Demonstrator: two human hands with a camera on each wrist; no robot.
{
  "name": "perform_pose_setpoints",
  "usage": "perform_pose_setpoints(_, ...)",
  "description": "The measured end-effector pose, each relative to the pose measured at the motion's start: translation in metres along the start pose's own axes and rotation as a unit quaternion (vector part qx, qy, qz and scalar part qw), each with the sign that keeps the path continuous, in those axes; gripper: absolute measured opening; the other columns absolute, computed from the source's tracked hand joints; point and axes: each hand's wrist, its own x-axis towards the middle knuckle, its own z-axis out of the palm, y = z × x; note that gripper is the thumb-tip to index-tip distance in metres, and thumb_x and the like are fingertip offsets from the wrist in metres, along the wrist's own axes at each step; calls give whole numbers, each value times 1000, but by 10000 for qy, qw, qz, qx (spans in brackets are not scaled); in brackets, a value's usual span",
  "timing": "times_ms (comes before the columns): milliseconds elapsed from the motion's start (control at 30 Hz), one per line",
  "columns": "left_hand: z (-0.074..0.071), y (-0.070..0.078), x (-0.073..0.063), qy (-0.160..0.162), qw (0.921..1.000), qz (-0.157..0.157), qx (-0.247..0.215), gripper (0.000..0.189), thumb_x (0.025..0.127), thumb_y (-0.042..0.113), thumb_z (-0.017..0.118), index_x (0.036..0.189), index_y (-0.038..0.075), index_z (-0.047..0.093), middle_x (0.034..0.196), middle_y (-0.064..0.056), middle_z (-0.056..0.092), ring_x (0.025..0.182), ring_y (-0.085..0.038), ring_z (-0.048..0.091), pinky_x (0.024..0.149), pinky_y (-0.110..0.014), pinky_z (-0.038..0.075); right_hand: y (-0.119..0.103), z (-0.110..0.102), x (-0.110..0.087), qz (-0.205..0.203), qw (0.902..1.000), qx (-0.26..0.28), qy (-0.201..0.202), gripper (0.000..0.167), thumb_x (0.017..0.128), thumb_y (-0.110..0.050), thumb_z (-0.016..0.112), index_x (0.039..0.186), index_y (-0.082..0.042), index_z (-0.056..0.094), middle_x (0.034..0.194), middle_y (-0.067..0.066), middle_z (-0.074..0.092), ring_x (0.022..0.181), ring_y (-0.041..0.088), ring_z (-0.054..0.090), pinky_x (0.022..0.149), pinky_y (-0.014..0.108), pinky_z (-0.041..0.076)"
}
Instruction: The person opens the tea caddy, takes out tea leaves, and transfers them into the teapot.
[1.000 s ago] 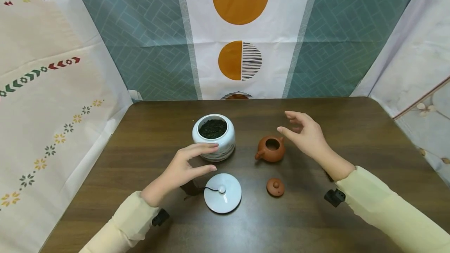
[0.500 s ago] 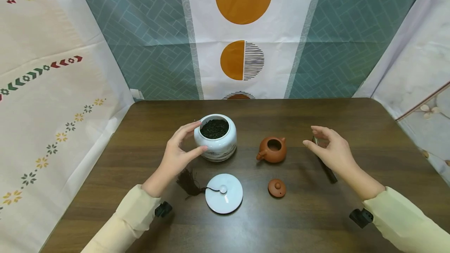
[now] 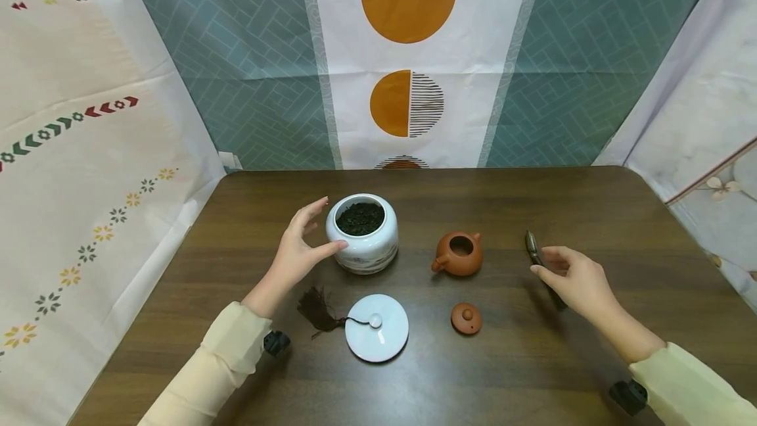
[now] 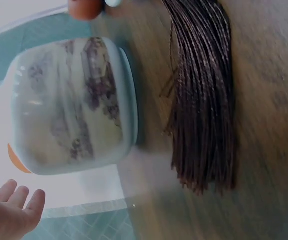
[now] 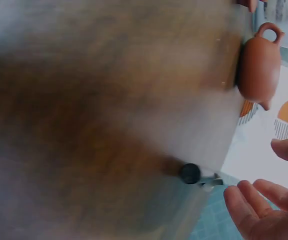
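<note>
A white lidless jar (image 3: 369, 252) of dark dried leaves stands at mid-table. My left hand (image 3: 298, 242) is at its left side, fingers spread and thumb overlapping the jar wall in the head view; in the left wrist view the fingers (image 4: 31, 207) are apart from the jar (image 4: 69, 105). My right hand (image 3: 576, 281) is over a slender dark tool (image 3: 532, 245) with a shiny, scoop-like end. The fingers are loosely bent around its middle. In the right wrist view the tool (image 5: 190, 173) appears end-on, with a gap between it and the fingertips (image 5: 236, 200).
A small brown clay teapot (image 3: 458, 253) without its lid stands between the hands, its lid (image 3: 466, 318) in front of it. The white jar lid (image 3: 378, 340) lies nearer, with a dark brown tassel (image 3: 317, 309) to its left. Fabric hangs behind the wooden table (image 3: 414, 393).
My left hand has moved up and forward to the jar's side. My right hand has moved right from beside the teapot, then nearer to me, down over the slender tool.
</note>
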Motion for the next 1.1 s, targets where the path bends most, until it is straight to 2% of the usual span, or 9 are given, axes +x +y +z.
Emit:
perform_pose_setpoints(200, -1, -10, 4, -230, 9993, -282, -52, 81, 76, 9, 80, 145, 9, 37, 150, -12, 35, 138, -34, 31, 108, -54, 31, 12, 2, -6, 42, 9996, -241, -162, 50, 91, -25, 64, 121, 14, 53, 118, 34, 57, 101, 48, 58, 79, 55, 49)
perform_pose_setpoints(333, -1, -16, 6, -282, 9987, -421, -55, 80, 77, 12, 80, 144, 9, 37, 150, -12, 36, 136, -34, 34, 109, -55, 29, 17, 4, -10, 100, 9991, -361, -218, 47, 88, -22, 66, 116, 14, 56, 108, 32, 62, 92, 44, 60, 74, 53, 50)
perform_pose_setpoints(500, -2, -22, 7, -395, 9971, -577, -289, 78, 78, 9, 78, 144, 7, 37, 149, -13, 36, 134, -33, 38, 104, -51, 40, 22, 8, -10, 191, 9983, -406, -367, 43, 86, -21, 68, 109, 14, 60, 97, 28, 65, 86, 39, 62, 70, 51, 50)
perform_pose_setpoints(600, -2, -25, 7, -481, 9951, -674, -538, 77, 79, 6, 77, 144, 6, 36, 149, -14, 36, 133, -33, 39, 99, -48, 44, 23, 9, -9, 189, 9981, -482, -346, 40, 85, -19, 69, 106, 15, 61, 96, 28, 65, 84, 39, 62, 71, 51, 51)
perform_pose_setpoints(833, -1, -27, 6, -557, 9933, -831, -572, 74, 81, 10, 75, 144, 5, 36, 148, -14, 39, 133, -34, 40, 106, -56, 33, 25, 9, -5, 158, 9976, -636, -235, 29, 82, -11, 69, 97, 13, 65, 88, 25, 68, 81, 41, 63, 69, 52, 50)
perform_pose_setpoints(1100, 0, -28, 8, -715, 9905, -1039, -544, 75, 83, 15, 74, 146, 6, 35, 146, -15, 42, 132, -34, 41, 104, -56, 36, 30, 5, -2, 223, 9972, -639, -317, 26, 82, -10, 68, 97, 11, 66, 86, 24, 69, 81, 42, 63, 67, 52, 50)
